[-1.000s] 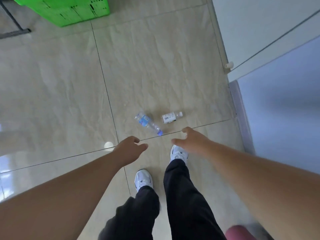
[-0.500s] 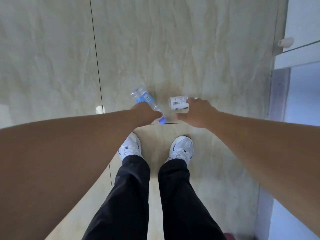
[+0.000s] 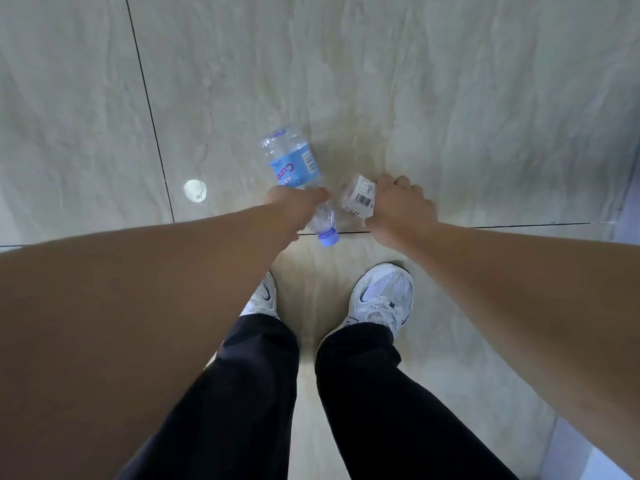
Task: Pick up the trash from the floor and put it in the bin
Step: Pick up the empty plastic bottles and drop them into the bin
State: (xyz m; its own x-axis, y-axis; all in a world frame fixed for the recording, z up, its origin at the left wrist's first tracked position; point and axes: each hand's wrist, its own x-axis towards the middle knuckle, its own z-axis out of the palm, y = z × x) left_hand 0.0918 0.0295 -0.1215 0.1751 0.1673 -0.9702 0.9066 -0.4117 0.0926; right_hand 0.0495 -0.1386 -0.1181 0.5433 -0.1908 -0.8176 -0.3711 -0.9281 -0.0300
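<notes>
Count: 2 bottles, i.e. 1 clear plastic water bottle (image 3: 294, 161) w/ blue label and blue cap, plus 1 small white-labelled bottle (image 3: 358, 195). 2 hands: left hand (image 3: 294, 202), right hand (image 3: 401, 206), 1 bottle apiece. 2 white sneakers (image 3: 384, 299). 1 round light spot (image 3: 195, 190) on floor.

Both bare forearms reach down and forward, converging toward 12 o'clock ahead of the feet. The left hand (image 3: 294, 209) is curled closed around the clear bottle (image 3: 294, 161), gripping it near the neck, knuckles up. The right hand (image 3: 398, 209), at 1 o'clock and just beside the left, is closed around the small white bottle (image 3: 358, 197), back of the hand facing up, thumb on the near side. Wrists are roughly straight, the two hands near but apart
</notes>
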